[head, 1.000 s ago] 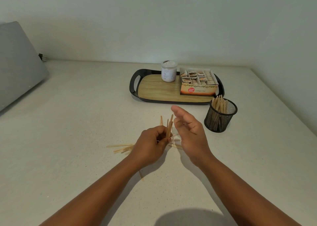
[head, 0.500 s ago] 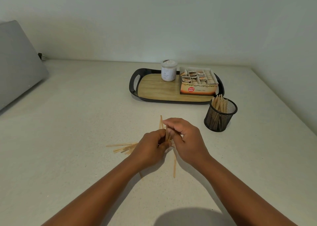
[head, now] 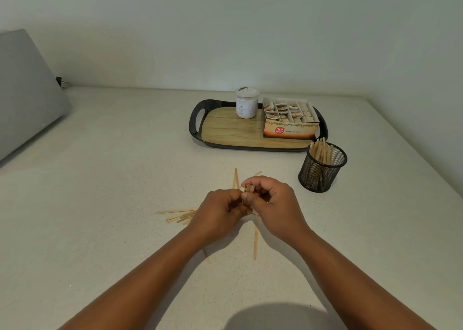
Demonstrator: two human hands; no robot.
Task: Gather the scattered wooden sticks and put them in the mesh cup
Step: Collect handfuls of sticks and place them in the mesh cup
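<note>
Both hands meet at the middle of the counter around a small bundle of wooden sticks point(head: 248, 188). My left hand point(head: 220, 210) pinches the bundle from the left, and my right hand point(head: 274, 204) closes over it from the right. Several loose sticks point(head: 179, 214) fan out on the counter to the left of my left hand. One stick point(head: 255, 242) lies below the hands and another point(head: 235, 178) pokes out beyond them. The black mesh cup point(head: 322, 170) stands to the right of my hands, holding several upright sticks.
A black-rimmed tray point(head: 198, 131) with a wood-look base sits behind the hands, carrying a white-lidded jar point(head: 246, 103) and an open box of tea bags point(head: 290, 119). A grey slanted object point(head: 25, 89) fills the far left. The wall runs along the back.
My right hand was open beside the sticks; it has closed onto the bundle held by my left hand. One stick now lies on the counter below the hands.
</note>
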